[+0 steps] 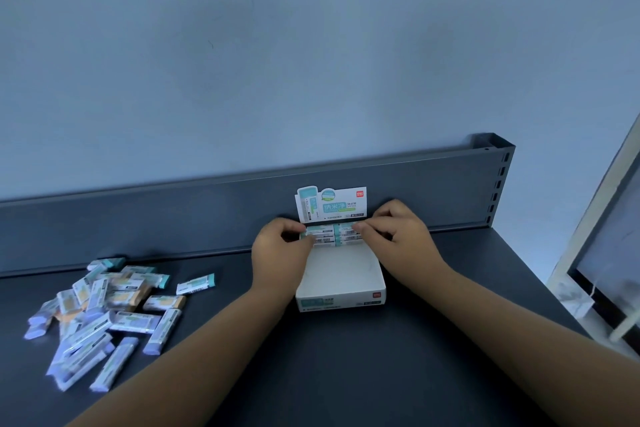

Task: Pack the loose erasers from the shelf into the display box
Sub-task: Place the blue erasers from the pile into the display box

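Both forearms reach over the dark shelf (346, 374) to the white display box (341, 282) at its back rail. Left hand (277, 253) and right hand (398, 236) each pinch an end of the packed erasers (334, 235) at the box's far end, under its upright printed flap (332, 203). Loose erasers (104, 315) lie heaped well apart, to the left.

Layout on the dark metal shelf (346, 374). The white cardboard display box (341, 282) sits right of centre, its printed header card (331, 203) upright against the shelf's raised back panel (207, 208). Packed sleeved erasers (333, 235) lie in the box's far end, between left hand (278, 250) and right hand (398, 236). A heap of loose sleeved erasers (104, 315) lies well apart at left.
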Motion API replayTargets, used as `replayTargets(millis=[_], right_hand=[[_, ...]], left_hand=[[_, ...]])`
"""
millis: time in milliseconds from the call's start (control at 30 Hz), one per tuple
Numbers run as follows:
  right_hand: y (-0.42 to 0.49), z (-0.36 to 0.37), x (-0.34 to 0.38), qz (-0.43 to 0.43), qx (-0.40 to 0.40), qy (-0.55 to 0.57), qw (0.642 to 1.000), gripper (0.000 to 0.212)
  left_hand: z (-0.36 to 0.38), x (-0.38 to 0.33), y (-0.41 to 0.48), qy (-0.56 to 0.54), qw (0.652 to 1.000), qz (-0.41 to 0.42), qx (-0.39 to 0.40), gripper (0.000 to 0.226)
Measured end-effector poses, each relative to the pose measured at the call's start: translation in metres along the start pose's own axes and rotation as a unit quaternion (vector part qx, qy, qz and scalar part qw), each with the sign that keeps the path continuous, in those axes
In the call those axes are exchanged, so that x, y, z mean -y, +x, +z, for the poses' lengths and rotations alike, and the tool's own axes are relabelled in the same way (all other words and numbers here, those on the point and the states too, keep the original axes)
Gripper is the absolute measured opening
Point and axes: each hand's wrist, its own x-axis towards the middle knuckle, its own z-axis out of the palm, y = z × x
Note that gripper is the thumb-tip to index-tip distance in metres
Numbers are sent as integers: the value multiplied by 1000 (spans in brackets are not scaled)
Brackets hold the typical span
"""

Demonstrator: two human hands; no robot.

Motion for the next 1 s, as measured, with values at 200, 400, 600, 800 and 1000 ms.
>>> replayTargets(millis=[200,400,600,800,1000], right_hand=[[1,-3,-1,29,-37,20,999,12],[4,-10,-1,164,-17,10,986,31],[2,-12,3,158,-7,23,987,23],[3,-10,3,182,4,31,983,50],[5,-18,19,203,21,-23,979,55]], left_hand=[[1,-3,-4,-66,997,-35,-16,7],[0,-4,-7,-48,997,-57,-31,2],[-1,-3,-6,-31,996,-81,-28,7],[-1,-8,-9,-17,997,-68,-28,9],[-6,-25,-14,52,999,7,-8,23]])
